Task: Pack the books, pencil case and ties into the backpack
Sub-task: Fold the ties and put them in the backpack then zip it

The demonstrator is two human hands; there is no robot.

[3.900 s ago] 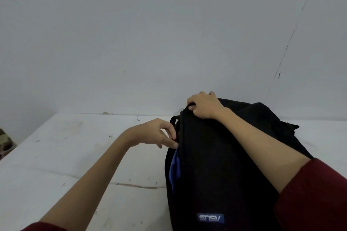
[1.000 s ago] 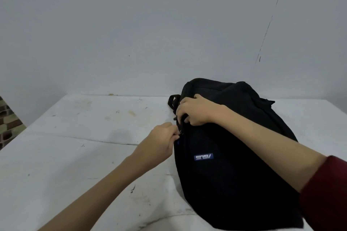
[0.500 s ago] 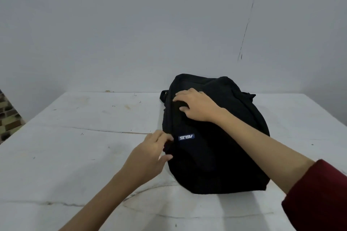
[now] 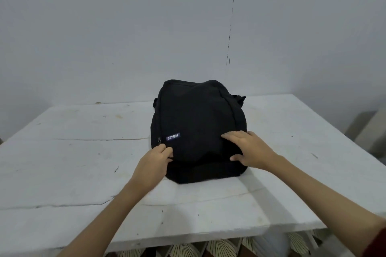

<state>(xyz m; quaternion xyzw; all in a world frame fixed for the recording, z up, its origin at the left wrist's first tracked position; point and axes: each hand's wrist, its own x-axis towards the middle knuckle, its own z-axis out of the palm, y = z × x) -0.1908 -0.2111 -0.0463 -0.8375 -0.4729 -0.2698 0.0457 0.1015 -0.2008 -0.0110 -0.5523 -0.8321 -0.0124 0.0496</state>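
One black backpack (image 4: 198,129) is lying zipped on the white table (image 4: 83,173). The left hand (image 4: 155,161) is pinching fabric at its near-left edge, fingers curled, while the right hand (image 4: 249,151) is resting on its near-right side, fingers spread.

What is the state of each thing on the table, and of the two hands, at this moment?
backpack: lying on the table, no opening showing, contents not visible
zipper pull: at the backpack's left side, not held
left hand: fingers curled against the backpack's left edge, gripping the fabric
right hand: open, fingers spread flat on the backpack
table: white, scuffed, cracked
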